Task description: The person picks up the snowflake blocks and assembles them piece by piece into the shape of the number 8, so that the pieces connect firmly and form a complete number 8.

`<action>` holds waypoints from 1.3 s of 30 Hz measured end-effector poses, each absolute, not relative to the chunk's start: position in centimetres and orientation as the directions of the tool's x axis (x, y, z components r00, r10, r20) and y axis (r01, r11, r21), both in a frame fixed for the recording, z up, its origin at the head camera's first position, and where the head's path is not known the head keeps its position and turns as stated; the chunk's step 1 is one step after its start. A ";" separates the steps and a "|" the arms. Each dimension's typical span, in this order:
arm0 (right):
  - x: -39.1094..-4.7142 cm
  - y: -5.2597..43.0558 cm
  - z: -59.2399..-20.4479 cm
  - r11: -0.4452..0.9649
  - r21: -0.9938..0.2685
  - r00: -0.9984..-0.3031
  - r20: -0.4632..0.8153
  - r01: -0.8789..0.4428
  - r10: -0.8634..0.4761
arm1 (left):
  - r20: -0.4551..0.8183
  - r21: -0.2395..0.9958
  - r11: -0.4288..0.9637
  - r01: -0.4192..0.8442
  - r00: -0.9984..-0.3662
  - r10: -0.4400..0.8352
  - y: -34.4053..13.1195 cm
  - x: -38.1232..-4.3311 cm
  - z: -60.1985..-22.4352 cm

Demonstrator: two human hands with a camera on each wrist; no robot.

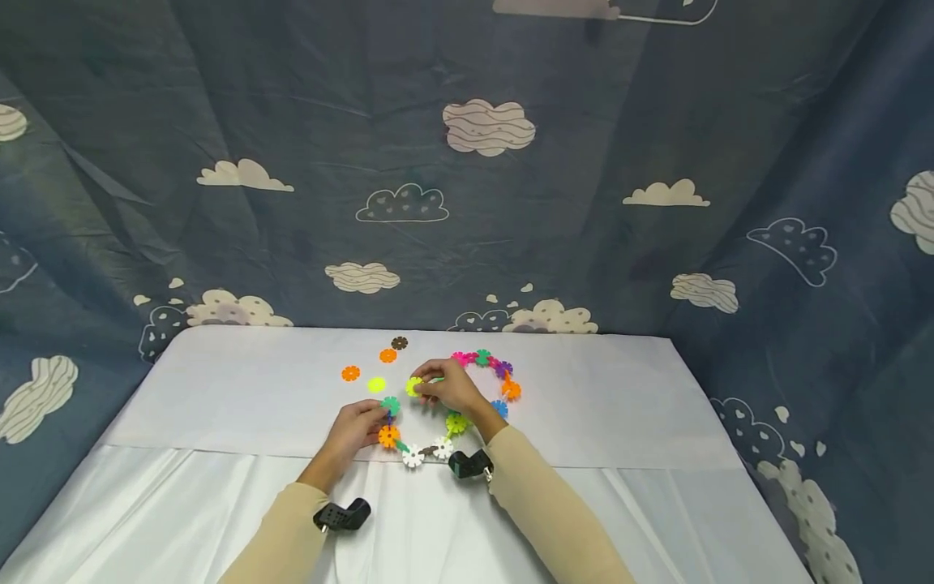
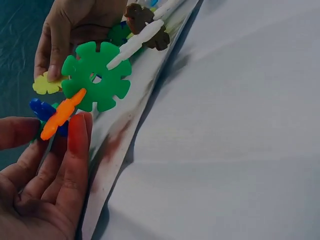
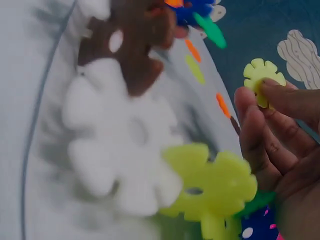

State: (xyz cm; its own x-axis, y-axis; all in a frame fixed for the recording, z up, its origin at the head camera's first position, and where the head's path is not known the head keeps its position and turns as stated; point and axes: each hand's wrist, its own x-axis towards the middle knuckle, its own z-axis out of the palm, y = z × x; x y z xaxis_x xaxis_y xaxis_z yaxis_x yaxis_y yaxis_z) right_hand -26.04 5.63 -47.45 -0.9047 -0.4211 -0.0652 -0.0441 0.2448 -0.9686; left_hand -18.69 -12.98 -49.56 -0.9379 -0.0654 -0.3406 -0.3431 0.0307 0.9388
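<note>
A chain of notched, flower-shaped plastic discs curves across the white table, with orange [image 1: 389, 436], white [image 1: 412, 457], yellow-green [image 1: 456, 422], blue [image 1: 499, 408] and purple [image 1: 503, 370] pieces among its links. My left hand [image 1: 353, 430] grips its left end, where a teal disc [image 1: 390, 405] stands on top. Close up in the left wrist view, thumb and fingers pinch the end around a blue disc [image 2: 45, 111] and an orange one [image 2: 63, 114]. Between thumb and fingertips my right hand [image 1: 454, 388] pinches a single yellow disc [image 3: 260, 75], just apart from the teal disc.
Loose discs lie beyond my hands: a yellow one [image 1: 376, 384], two orange ones [image 1: 351, 373] and a dark brown one [image 1: 399, 343]. The white-covered table [image 1: 598, 405] meets a dark cloud-printed curtain [image 1: 409, 243] at its back edge. Each wrist carries a black camera [image 1: 343, 515].
</note>
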 end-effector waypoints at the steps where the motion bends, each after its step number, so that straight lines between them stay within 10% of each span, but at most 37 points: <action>1: -26.0 5.5 -47.5 0.244 -0.968 -0.905 -0.057 -0.053 -0.422 | -0.346 0.937 0.040 -0.348 -0.937 -0.058 -13.0 -18.9 -49.6; 39: -26.2 4.1 -48.0 0.308 -0.928 -0.822 -0.003 -0.210 -0.570 | -0.335 0.929 0.133 -0.347 -0.937 -0.102 -12.8 -19.2 -50.1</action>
